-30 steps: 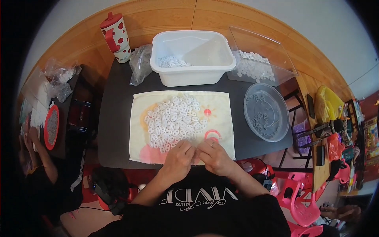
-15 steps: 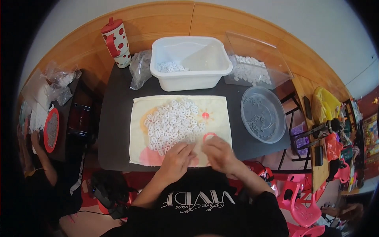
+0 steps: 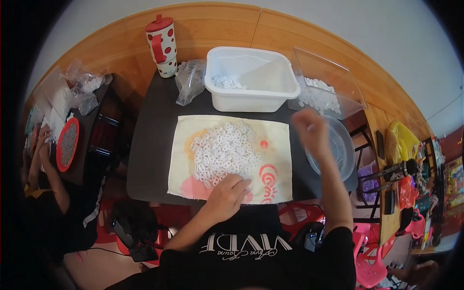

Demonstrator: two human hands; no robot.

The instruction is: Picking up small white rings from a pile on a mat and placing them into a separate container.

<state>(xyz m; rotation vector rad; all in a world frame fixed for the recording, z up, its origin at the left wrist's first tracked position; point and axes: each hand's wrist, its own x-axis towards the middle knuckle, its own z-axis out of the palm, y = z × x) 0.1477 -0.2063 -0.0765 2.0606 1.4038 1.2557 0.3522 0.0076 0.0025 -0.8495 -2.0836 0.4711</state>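
On the dark tabletop [image 3: 154, 145] I see my left hand [image 3: 227, 195] resting loosely curled on the near edge of a heap of small white plastic rings [image 3: 224, 150], which lies on a cream printed cloth [image 3: 275, 145]. My right hand [image 3: 309, 130] hangs blurred above the round clear bowl [image 3: 345, 150]; its grip I cannot tell. Most rings are still heaped, with few in the white rectangular plastic tub [image 3: 251, 79], so the sorting looks far from done.

Rings [image 3: 223, 151] are lying heaped on a cloth [image 3: 275, 145] on the table [image 3: 150, 145]. A tub [image 3: 251, 79] is sitting behind the cloth, a bowl [image 3: 338, 150] to its right, a cup [image 3: 162, 46] behind-left.
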